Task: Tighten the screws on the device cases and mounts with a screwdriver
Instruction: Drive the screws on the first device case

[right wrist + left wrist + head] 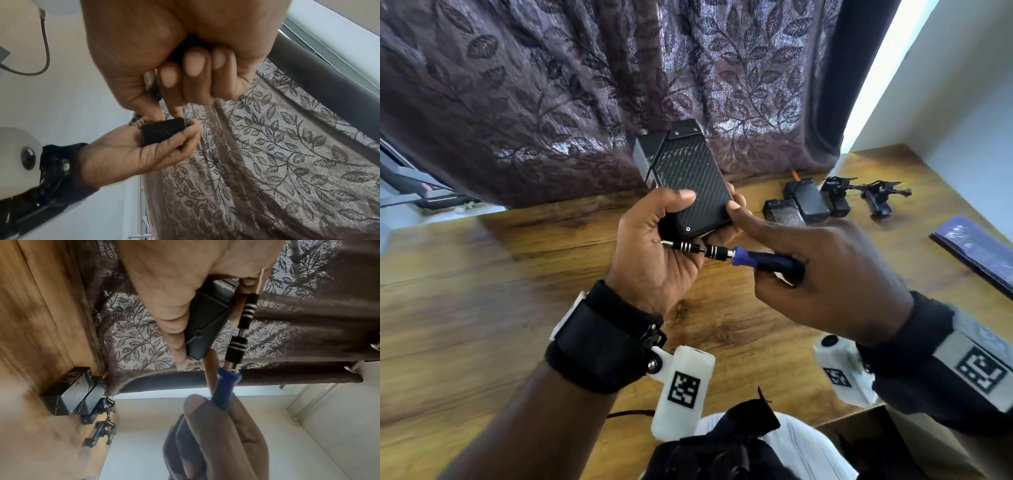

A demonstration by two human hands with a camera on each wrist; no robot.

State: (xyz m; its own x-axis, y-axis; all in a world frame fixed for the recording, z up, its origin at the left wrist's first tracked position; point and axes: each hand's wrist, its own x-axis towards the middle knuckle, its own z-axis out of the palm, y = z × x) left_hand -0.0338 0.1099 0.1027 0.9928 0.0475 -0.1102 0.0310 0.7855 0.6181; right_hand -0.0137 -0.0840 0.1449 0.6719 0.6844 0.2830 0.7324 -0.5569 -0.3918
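case [690,181] gripped upright in left hand [654,246]; right hand [825,274] curls round screwdriver [726,253], its forefinger touching the case's right edge.

Purple curtain [585,85] w/ leaf pattern hangs behind the wooden table [482,291], its hem reaching the tabletop. Bright window strip [883,68] shows at the curtain's right edge, white wall beside it. Dark blue booklet-like item [976,250] lies flat near the table's right edge. Small orange bit [796,175] at the curtain hem; can't tell what it is.
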